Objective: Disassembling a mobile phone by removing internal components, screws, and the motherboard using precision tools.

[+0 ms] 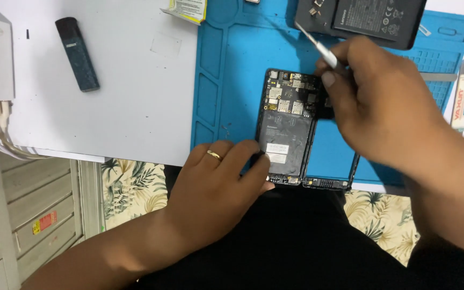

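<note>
Head view. The opened phone [287, 129] lies back-up on the blue work mat [226, 80], circuit board exposed, its long axis running away from you and tilted slightly, near end at the table edge. It sits between your two hands, just ahead of your body.

Your left hand [218, 180] comes in from the near left. Fingers are curled loosely, tips pressing the phone's lower left edge; it pins the phone rather than gripping it. Ring on one finger.

Your right hand [374, 104] sits over the phone's upper right corner, fingers closed in a pinch around a thin metal pry tool [315, 43]. The shaft slants up and left, away from the phone; the working tip is hidden under your fingers, so you cannot tell where it meets the board.

Right hand is nearer the board end; left hand is nearer the bottom end.

Beyond the mat's far edge: a removed back cover with battery [369, 19]. On the white table [135, 107] to the left: a small dark stick-shaped device [77, 53].
</note>
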